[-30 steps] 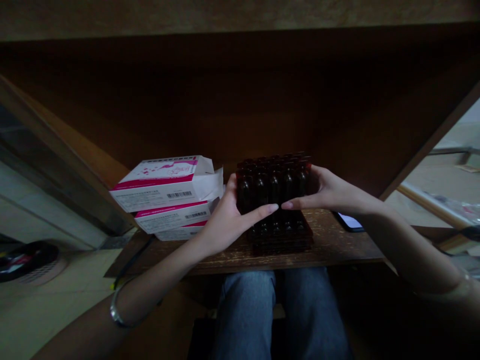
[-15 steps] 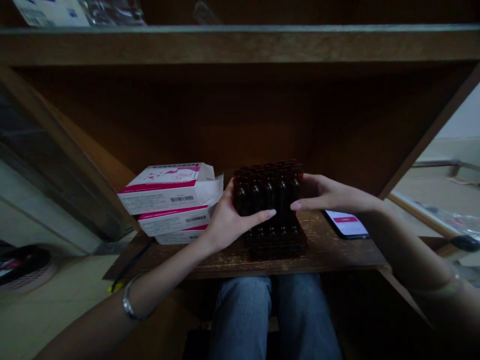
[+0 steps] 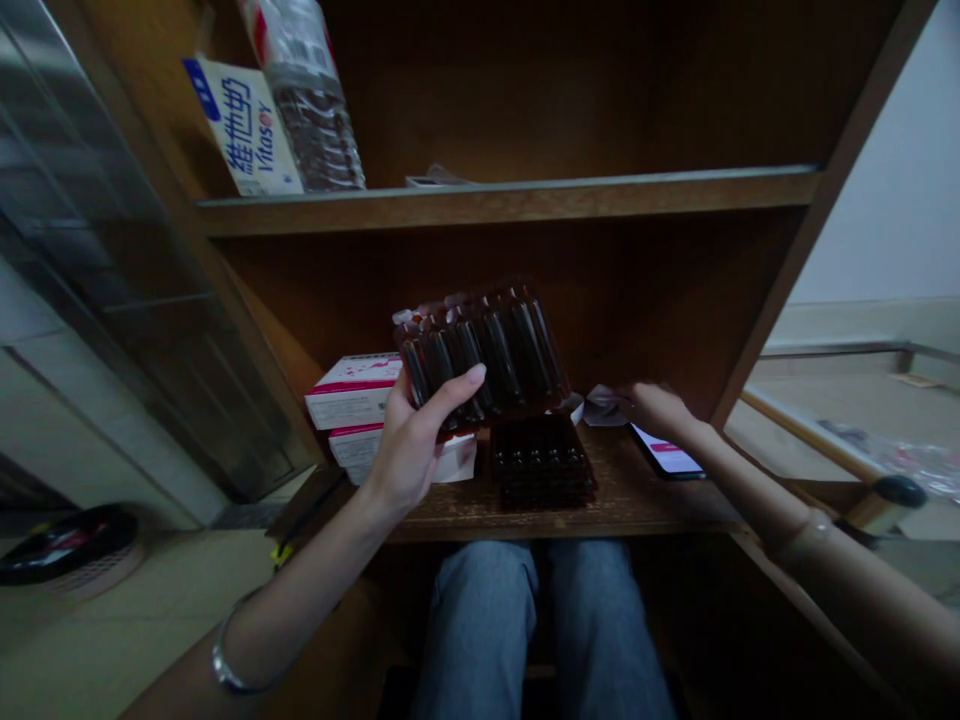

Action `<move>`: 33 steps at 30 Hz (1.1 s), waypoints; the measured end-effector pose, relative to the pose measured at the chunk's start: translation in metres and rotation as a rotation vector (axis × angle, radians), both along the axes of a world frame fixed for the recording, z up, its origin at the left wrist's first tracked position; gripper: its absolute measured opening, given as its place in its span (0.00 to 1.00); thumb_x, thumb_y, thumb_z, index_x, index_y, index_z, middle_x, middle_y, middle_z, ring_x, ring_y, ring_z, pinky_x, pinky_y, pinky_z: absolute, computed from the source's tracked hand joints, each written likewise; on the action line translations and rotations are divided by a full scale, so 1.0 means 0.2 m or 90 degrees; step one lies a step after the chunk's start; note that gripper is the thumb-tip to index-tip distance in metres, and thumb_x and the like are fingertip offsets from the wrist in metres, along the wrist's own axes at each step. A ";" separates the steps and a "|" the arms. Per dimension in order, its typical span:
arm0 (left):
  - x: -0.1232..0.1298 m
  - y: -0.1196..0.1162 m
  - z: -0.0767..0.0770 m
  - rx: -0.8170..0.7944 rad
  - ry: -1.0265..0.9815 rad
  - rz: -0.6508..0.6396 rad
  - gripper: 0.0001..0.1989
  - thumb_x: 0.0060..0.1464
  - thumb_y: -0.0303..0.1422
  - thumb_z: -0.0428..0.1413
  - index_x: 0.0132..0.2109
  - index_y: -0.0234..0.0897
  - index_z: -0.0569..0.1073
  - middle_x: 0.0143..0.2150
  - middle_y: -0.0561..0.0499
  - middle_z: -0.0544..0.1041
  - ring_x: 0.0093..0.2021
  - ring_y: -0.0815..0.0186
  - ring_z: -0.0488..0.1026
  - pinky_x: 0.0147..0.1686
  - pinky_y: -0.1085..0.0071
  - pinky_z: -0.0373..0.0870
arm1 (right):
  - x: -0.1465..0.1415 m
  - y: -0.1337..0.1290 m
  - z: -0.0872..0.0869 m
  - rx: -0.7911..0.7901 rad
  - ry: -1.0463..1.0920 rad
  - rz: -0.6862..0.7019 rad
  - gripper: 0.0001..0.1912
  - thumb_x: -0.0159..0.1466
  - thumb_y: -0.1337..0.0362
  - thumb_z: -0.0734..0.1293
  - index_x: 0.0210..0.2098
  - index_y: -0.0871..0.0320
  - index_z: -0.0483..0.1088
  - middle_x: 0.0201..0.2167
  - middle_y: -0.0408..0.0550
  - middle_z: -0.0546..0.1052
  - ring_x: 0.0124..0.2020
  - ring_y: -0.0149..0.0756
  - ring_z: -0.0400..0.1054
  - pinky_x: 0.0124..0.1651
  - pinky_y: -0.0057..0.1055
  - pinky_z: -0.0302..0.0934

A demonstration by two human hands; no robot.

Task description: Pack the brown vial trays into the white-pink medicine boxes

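Note:
My left hand [image 3: 412, 440] grips a brown see-through tray of dark vials [image 3: 480, 350], its thumb across the front. The tray is tilted and raised above the shelf board. Below it a stack of similar brown trays [image 3: 544, 460] rests on the board. To the right, my right hand [image 3: 656, 410] is closed at the edge of a crumpled white paper-like piece [image 3: 604, 407]; its fingertips are dark and blurred. Left of the trays are stacked white and pink boxes [image 3: 345, 407], partly hidden behind my left hand.
A lit phone [image 3: 667, 455] lies at the board's right, beneath my right forearm. On the upper shelf stand a Vitasoy carton [image 3: 251, 130] and a clear bottle [image 3: 315, 120]. A lined basket [image 3: 71, 545] sits on the floor at left. My knees are under the board [image 3: 457, 520].
The upper vials have been lifted off the stack and tilted in my left hand. My right hand has let go of them and moved right to the white piece. The view has tipped upward.

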State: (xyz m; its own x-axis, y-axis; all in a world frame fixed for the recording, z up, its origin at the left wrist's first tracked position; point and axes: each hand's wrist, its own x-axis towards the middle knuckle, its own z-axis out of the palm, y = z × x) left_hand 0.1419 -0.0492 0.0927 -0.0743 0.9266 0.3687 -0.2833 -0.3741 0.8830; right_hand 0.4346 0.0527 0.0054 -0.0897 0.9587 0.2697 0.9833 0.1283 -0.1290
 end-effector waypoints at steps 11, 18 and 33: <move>0.08 -0.14 0.01 0.000 -0.004 -0.025 0.15 0.44 0.38 0.68 0.40 0.40 0.77 0.40 0.53 0.81 0.43 0.60 0.79 0.46 0.65 0.78 | -0.09 -0.20 0.19 0.264 0.142 -0.107 0.26 0.71 0.59 0.52 0.64 0.55 0.66 0.50 0.58 0.79 0.44 0.51 0.77 0.41 0.41 0.66; 0.13 -0.06 -0.05 -0.022 -0.045 -0.070 0.17 0.45 0.38 0.68 0.43 0.39 0.77 0.42 0.52 0.81 0.46 0.59 0.79 0.49 0.66 0.77 | -0.40 -0.38 0.36 0.403 0.583 0.138 0.18 0.68 0.54 0.62 0.42 0.56 0.80 0.33 0.48 0.81 0.35 0.42 0.76 0.38 0.36 0.68; -0.01 0.02 -0.17 -0.009 0.025 0.017 0.18 0.49 0.36 0.68 0.46 0.38 0.75 0.48 0.53 0.81 0.51 0.62 0.77 0.52 0.69 0.73 | -0.66 -0.52 0.21 0.091 1.027 0.325 0.30 0.66 0.46 0.61 0.65 0.46 0.63 0.60 0.45 0.74 0.62 0.46 0.67 0.60 0.45 0.65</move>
State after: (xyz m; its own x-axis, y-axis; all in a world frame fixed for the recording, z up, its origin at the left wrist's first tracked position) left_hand 0.1391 -0.0456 0.0589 -0.0849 0.9296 0.3586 -0.2381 -0.3684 0.8987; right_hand 0.3035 -0.0519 0.0466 0.0727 0.8830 0.4637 -0.2683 0.4651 -0.8436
